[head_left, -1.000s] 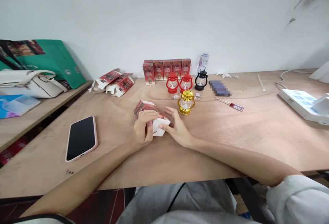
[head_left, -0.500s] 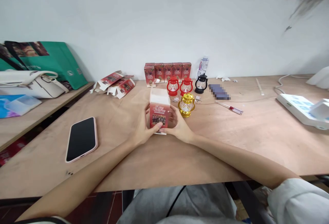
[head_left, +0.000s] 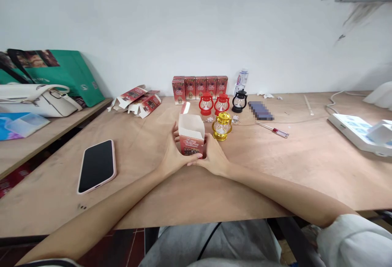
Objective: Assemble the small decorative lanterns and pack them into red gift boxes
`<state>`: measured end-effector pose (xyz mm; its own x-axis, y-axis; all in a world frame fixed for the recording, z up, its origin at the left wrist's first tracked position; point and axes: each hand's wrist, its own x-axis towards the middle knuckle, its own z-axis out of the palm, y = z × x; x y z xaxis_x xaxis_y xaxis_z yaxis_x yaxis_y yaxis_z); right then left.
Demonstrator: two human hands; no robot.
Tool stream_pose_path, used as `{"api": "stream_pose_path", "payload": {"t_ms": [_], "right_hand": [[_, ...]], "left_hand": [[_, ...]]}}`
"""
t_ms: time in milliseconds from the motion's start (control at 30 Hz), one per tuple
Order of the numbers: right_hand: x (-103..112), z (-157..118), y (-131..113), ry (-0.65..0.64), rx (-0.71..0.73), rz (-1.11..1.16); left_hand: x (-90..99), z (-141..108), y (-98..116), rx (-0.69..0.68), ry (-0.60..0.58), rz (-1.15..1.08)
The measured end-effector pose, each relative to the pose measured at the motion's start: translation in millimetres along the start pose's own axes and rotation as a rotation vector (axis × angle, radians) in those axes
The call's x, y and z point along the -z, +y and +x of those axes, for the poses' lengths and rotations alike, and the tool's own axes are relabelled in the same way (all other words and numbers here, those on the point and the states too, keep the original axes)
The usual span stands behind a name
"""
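Between my two hands is a small red printed carton (head_left: 192,142), its top flaps raised and its white inside showing. My left hand (head_left: 173,154) is closed on the carton's left side, thumb across the lower front. From the right, my right hand (head_left: 214,156) grips the opposite side, and the thumbs meet near the bottom edge. Just beyond my right hand stands a gold lantern (head_left: 222,126). Behind it are two red lanterns (head_left: 206,104) and a black lantern (head_left: 239,101). Most of my fingers behind the carton are hidden.
A row of red boxes (head_left: 200,87) stands by the wall with a plastic bottle (head_left: 241,80). Flattened cartons (head_left: 137,100) lie at back left, a phone (head_left: 97,166) at left. To the right are a screwdriver (head_left: 272,129) and a white power strip (head_left: 361,134).
The carton has tipped so its open top faces me more and its bottom sits lower. Both hands have kept their grip on it and turned slightly with it.
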<state>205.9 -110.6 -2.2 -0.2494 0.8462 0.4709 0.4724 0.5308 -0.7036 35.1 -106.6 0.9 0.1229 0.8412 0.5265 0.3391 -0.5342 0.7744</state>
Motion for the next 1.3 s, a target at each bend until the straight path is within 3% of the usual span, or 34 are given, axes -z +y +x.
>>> {"api": "stream_pose_path", "payload": {"t_ms": [233,400,467,600,667,733,800,867,967,1067,1200,1267,1300], "right_hand": [[-2,-5,6,0.013,0.011,-0.193],[0,-5,9,-0.003,0.126,-0.106],[4,-5,9,0.098,0.199,-0.077],[19,2,17,0.444,0.314,-0.098],[27,9,27,0.613,0.226,-0.145],[34,17,40,0.698,0.05,-0.151],[38,23,50,0.638,-0.124,-0.076],[41,26,54,0.495,-0.251,-0.005],[44,26,47,0.335,-0.321,-0.049],[50,27,33,0.353,-0.278,-0.024],[68,35,3,0.47,-0.085,0.365],[78,40,-20,0.347,-0.02,0.529],[82,42,-32,0.206,-0.014,0.585]], "left_hand": [[-9.1,-13,5,-0.056,-0.013,0.175],[-9.5,-10,-5,-0.013,0.053,0.212],[-5.8,-2,-9,-0.011,0.025,0.129],[1.1,12,-7,0.061,-0.126,-0.086],[3.8,14,-4,0.118,-0.162,-0.163],[6.9,15,-1,0.143,-0.174,-0.175],[10.5,16,1,0.122,-0.197,-0.136],[14.1,16,1,0.081,-0.224,-0.086],[17.7,15,4,0.063,-0.278,-0.044],[18.2,15,10,0.094,-0.33,-0.101],[16.4,15,18,0.149,-0.359,-0.196],[15.8,16,20,0.164,-0.357,-0.189],[15.7,17,20,0.168,-0.351,-0.179]]}}
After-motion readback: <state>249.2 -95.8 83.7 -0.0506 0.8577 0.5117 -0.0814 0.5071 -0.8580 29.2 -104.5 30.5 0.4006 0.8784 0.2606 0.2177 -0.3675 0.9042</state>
